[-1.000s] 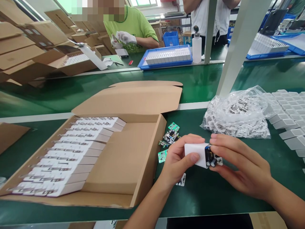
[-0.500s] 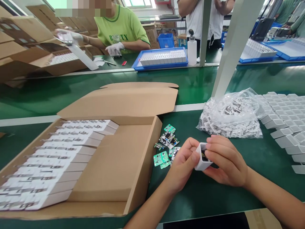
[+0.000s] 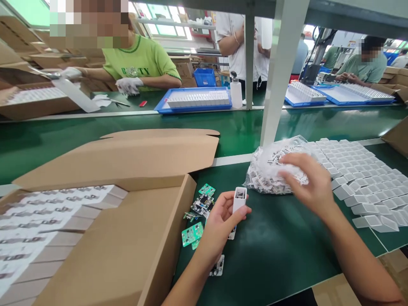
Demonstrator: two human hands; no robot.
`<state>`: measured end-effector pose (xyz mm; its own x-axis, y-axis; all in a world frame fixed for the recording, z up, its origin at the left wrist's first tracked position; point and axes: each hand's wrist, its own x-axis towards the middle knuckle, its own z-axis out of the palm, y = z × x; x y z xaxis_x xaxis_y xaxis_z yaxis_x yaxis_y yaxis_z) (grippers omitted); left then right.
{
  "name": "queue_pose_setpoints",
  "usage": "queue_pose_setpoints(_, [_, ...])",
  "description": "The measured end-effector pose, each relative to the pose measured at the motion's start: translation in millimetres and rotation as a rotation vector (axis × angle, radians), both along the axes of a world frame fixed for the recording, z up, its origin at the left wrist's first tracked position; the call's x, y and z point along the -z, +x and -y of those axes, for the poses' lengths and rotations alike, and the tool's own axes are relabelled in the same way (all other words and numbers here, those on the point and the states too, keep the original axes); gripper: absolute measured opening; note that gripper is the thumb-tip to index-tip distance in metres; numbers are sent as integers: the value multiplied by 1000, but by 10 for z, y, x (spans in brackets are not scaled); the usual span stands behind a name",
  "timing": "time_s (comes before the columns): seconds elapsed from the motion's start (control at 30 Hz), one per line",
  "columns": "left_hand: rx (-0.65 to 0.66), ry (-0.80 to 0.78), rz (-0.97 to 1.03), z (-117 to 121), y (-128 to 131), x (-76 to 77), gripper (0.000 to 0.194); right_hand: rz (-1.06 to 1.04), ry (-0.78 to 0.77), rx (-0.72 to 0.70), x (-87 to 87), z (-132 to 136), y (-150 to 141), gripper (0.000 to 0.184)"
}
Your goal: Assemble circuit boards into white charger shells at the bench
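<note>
My left hand [image 3: 221, 219] is closed around a small white plastic housing [image 3: 239, 199], held upright with its open end up. Something dark and metallic shows inside that opening. My right hand [image 3: 307, 185] is raised in front of a clear plastic bag [image 3: 255, 172] full of small white parts with metal bits. Its thumb and forefinger are spread apart with nothing visible between them. Whether it touches the bag I cannot tell. Beside my left hand lie loose green circuit boards [image 3: 193, 233], and another board [image 3: 218, 267] rests partly behind my wrist.
A cardboard box [image 3: 165, 238] on the left holds rows of white units [image 3: 54, 225]. Many white housings [image 3: 366, 199] stand in rows at the right. Past the bag rises a white post [image 3: 276, 85]. Across the bench, a person in green [image 3: 140, 63] works near a blue tray [image 3: 162, 104].
My right hand has let go of the housing and moved up and right to the bag. My left hand keeps the housing, now more upright. The view has shifted right and upward.
</note>
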<state>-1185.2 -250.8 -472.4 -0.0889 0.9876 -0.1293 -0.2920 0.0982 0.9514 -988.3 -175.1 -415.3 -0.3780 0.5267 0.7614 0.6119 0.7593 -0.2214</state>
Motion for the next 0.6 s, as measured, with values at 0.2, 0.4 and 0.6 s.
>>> queue_pose_setpoints(0.2, [33,54,19,19,-4,13,39,576,-528,477,-71,-758,144,13])
queue_pose_setpoints(0.4, [157,181,57,-44,-66,150,44,599,-510,454,284,-1083,45,15])
queue_pose_setpoints(0.6, [230,237,-199,61,-25,47,40,416,-444,321,426,-1123,247,11])
